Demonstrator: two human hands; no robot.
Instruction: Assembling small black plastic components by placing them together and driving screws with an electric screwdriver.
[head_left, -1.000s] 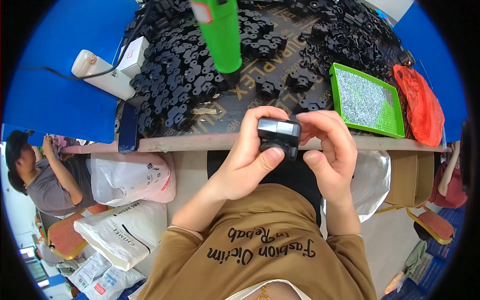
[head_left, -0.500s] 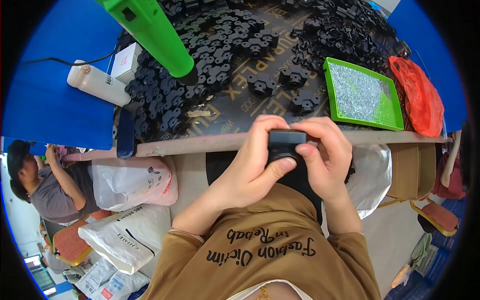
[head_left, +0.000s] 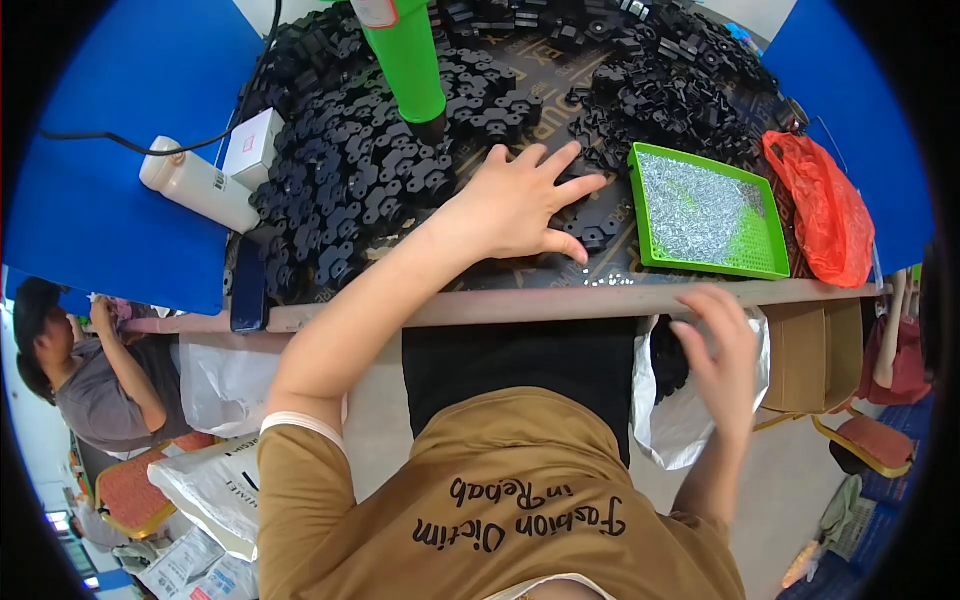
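Observation:
My left hand (head_left: 515, 205) is stretched over the worktable, its fingers spread and nothing in them. Beneath and around it lie black plastic parts (head_left: 370, 185) with small lobes and holes, spread thickly to its left. My right hand (head_left: 725, 350) hangs just in front of the table edge, fingers apart and slightly bent, with no part visible in it. It is beside an opened white bag (head_left: 675, 440) with dark pieces (head_left: 668, 360) inside. To the right of my left hand sits a green tray (head_left: 650, 250) of small silvery metal pieces.
A green handheld electric tool (head_left: 410, 70) hangs above the parts, with its cable to the left. A white bottle (head_left: 205, 185), a white box (head_left: 253, 145) and a dark phone (head_left: 249, 290) lie at left. At right are a red plastic bag (head_left: 825, 215) and a cardboard box (head_left: 815, 350).
Both hands held a black plastic part together; it is now out of them. My left hand has reached forward over the table, my right has moved right toward the white bag.

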